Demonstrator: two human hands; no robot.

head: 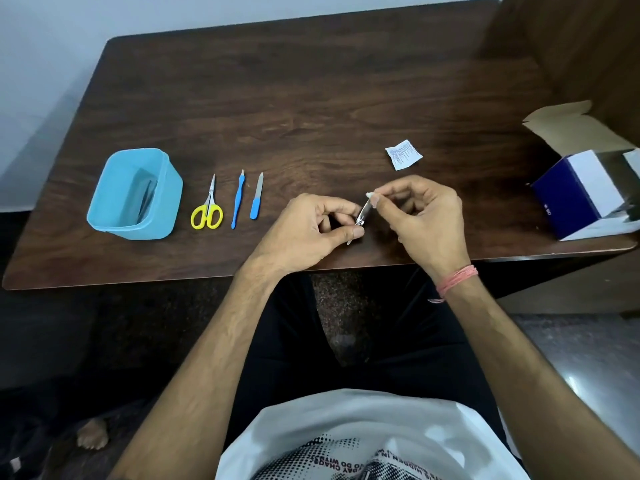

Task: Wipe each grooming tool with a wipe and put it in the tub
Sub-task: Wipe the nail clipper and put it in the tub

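Note:
My left hand [311,230] pinches a small metal nail clipper [362,216] just above the table's front edge. My right hand [426,216] pinches a small white wipe [372,197] against the clipper's upper end. A light blue tub [135,195] stands at the left with a tool or two lying inside. To its right lie yellow-handled scissors [207,211], a thin blue-handled tool [237,200] and a blue-handled nail file [257,197], side by side on the dark wooden table [311,98].
A torn white wipe sachet [403,154] lies beyond my right hand. An open blue and white box [581,195] sits at the table's right edge, with a cardboard flap [568,126] behind it. My lap lies under the table's front edge.

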